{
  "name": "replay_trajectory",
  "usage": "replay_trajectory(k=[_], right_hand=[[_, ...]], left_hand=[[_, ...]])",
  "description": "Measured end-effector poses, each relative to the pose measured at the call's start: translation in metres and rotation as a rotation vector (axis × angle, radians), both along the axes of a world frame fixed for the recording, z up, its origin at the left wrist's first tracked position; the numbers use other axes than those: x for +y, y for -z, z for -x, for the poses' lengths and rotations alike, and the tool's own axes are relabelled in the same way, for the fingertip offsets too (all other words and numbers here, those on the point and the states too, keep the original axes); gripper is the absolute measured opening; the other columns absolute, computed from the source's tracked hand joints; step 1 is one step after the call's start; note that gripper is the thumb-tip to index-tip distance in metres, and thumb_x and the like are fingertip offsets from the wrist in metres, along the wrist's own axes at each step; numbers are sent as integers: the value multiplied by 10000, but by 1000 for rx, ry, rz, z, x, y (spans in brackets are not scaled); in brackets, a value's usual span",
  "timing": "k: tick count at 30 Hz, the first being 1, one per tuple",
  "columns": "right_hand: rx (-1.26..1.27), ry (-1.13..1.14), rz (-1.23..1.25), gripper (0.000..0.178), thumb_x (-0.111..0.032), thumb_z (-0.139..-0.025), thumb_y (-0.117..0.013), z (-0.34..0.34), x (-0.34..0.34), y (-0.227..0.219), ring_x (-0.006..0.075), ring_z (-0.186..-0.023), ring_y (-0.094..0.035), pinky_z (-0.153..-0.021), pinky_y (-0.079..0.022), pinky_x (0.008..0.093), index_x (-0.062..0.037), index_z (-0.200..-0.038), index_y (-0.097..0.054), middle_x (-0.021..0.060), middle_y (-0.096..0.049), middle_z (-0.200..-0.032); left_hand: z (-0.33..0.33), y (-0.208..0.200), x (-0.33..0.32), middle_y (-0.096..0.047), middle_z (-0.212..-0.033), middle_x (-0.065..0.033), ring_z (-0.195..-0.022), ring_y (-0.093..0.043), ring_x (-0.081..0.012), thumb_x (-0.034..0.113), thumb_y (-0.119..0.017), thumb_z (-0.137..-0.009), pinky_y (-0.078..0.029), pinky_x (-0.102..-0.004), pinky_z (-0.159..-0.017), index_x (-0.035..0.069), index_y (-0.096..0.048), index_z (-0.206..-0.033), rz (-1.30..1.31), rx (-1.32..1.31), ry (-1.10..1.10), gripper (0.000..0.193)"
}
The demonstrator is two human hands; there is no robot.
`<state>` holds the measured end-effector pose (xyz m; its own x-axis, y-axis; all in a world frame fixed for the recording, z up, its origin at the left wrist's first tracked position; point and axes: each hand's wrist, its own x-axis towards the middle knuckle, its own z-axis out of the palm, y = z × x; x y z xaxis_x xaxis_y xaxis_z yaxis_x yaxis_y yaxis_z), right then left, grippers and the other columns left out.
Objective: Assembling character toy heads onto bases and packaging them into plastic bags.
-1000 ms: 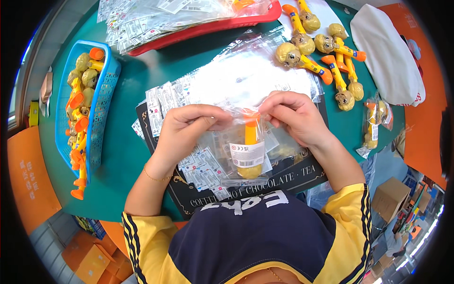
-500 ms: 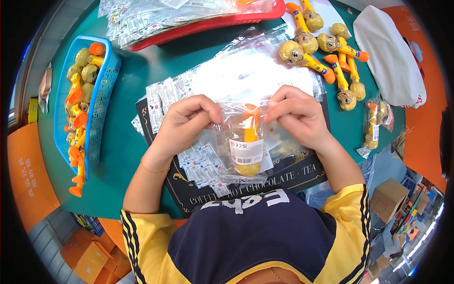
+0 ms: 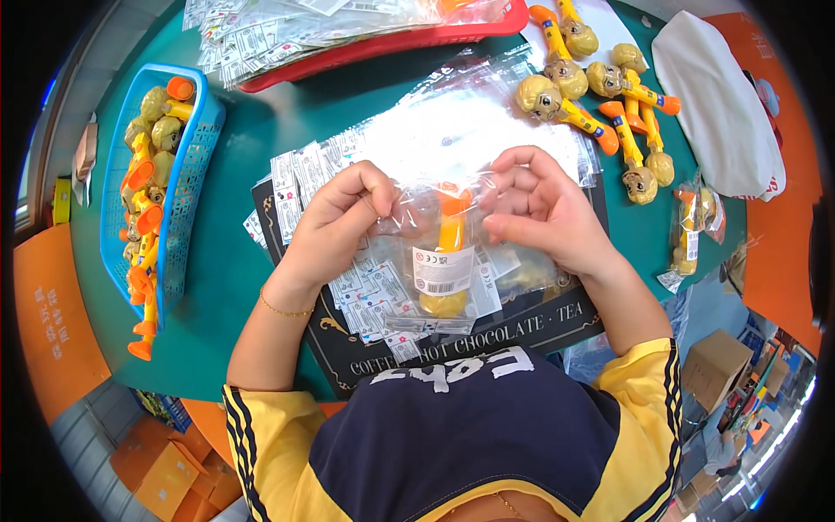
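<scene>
In front of me is a clear plastic bag with a character-headed toy inside. The toy has a yellow stem, an orange foot end toward the far side and a golden head toward me. A white printed label covers part of it. My left hand pinches the bag's upper left corner between thumb and fingers. Beside the upper right edge, my right hand has its fingers apart, the thumb close to the film. Under both hands lie flat, labelled clear bags on a black printed mat.
At the left stands a blue basket of similar toys. A red basket heaped with flat bags is at the far side. Several loose toys lie far right, near a white cloth item and a bagged toy.
My right hand has let go of the bag's upper right edge and spread its fingers. The bag has shifted slightly left and tilted; my left hand still pinches it.
</scene>
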<state>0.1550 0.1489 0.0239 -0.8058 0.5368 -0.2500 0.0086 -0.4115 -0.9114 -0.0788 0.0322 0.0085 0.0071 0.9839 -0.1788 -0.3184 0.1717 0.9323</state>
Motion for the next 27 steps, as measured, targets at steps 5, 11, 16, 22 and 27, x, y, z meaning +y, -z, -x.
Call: replay_trajectory(k=[5,11,16,22,27], right_hand=[[-61,-49,315,473,75,-802,-646,1,2,-4,127,-813,-624,-705,-519,245,-41,-1204,-424,84,-609,-1005],[-33,90,132,406,70,-808,-647,1,-3,0,91,-730,-591,-657,-485,206,-76,-1118,-429,37,-606,-911],[55,111,49,410,79,-817,-621,-3,0,3,67,-746,-559,-656,-453,192,-91,-1116,-398,21,-572,-893],[48,-4,-53,522,70,-833,-590,1,3,-7,64,-784,-526,-687,-436,188,-66,-1290,-378,29,-542,-938],[11,-53,-358,512,68,-822,-600,-3,12,-1,73,-808,-540,-695,-449,198,-38,-1312,-493,50,-562,-974]], left_hand=[[-2,6,1,-527,-849,16,-724,-424,-39,11,-448,-927,-336,-179,-634,84,-504,-818,-95,-84,-2,143],[-1,2,0,-526,-839,5,-741,-448,-56,-10,-441,-918,-350,-191,-654,83,-505,-812,-68,-73,13,155],[-1,2,0,-521,-833,-12,-774,-462,-80,-39,-441,-910,-378,-208,-689,64,-502,-812,-140,-30,53,155],[-8,-2,0,-433,-748,5,-696,-389,-92,28,-468,-939,-332,-212,-623,92,-454,-770,-81,-70,2,181],[-8,-4,2,-436,-745,0,-691,-383,-88,33,-464,-944,-326,-214,-597,91,-455,-770,-48,-82,37,183]])
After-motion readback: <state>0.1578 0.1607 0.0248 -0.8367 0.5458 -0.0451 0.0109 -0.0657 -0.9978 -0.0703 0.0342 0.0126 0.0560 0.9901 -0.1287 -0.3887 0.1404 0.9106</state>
